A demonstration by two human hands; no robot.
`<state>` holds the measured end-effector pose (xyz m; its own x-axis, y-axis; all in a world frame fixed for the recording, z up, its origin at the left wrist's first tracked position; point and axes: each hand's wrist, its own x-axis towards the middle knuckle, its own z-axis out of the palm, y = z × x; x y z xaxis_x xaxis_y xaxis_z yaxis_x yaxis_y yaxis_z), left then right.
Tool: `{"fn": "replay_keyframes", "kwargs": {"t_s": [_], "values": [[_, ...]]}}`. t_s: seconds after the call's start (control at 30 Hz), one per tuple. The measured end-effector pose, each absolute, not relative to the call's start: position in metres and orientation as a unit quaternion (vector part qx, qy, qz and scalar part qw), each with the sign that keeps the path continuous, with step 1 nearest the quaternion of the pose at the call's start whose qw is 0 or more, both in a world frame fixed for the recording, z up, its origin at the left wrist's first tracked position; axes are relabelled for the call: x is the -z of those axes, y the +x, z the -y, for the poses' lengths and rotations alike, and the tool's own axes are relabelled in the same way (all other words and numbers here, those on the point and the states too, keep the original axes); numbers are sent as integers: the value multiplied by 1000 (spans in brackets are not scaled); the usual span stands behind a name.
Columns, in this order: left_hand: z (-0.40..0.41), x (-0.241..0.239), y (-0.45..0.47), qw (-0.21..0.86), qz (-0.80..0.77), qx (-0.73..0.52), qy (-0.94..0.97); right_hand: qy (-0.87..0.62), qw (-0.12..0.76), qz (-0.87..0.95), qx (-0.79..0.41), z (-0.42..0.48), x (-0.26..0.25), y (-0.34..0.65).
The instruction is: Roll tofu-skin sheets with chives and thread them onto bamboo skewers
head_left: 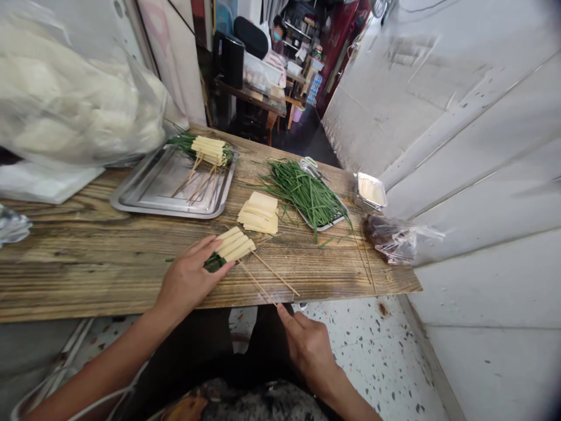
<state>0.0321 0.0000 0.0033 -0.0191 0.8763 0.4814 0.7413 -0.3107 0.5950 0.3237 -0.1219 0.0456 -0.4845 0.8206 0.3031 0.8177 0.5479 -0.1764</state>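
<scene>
My left hand [193, 275] grips a row of several pale yellow tofu-skin rolls [235, 243], thumb at the near side and fingers over the far side. Dark green chives [214, 263] stick out of the rolls beside my palm. Two bamboo skewers run from the rolls toward the table's front edge. My right hand [307, 339], past that edge, is closed on the end of the nearer bamboo skewer [258, 283]. The other skewer [277, 273] lies free of my fingers. Just beyond the rolls sits a stack of flat tofu-skin sheets [259, 213].
A metal tray [153, 175] at the far left holds finished-looking skewered rolls [210, 151]. Loose chives [307, 193] heap on a smaller tray, with scissors [309, 162] behind. Loose skewers [363, 257], a foil container [370, 190] and a bagged dark item [391, 238] lie right. A large plastic bag [74, 99] stands left.
</scene>
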Motion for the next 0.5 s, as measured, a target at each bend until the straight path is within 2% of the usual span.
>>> {"fn": "replay_keyframes", "kwargs": {"t_s": [0.5], "values": [[0,-4,33,95,-591,-414,686,-471,186,862,-14,116,-40,325]]}}
